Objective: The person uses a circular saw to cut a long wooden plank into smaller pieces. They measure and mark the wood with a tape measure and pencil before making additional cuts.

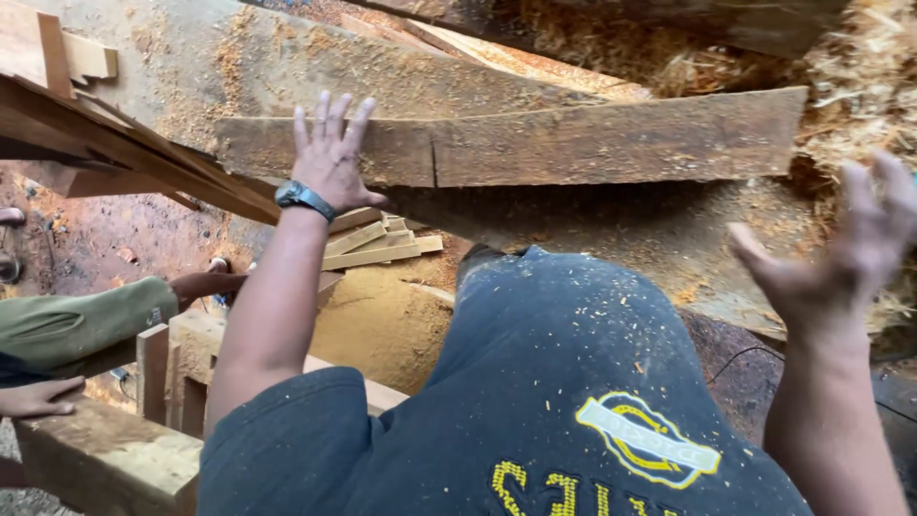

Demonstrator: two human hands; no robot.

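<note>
Sawdust coats bench, probably a sawmill.

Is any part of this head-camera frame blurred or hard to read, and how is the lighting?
Head view: even daylight, no glare; the left hand pressed flat on the rough plank is sharp; the raised right hand is motion-blurred; a dark shadow lies under the plank; straight edges bow toward the frame edges.

The right hand is motion-blurred near the frame edge; a co-worker's sleeve is cut off at left, body unseen.
</note>
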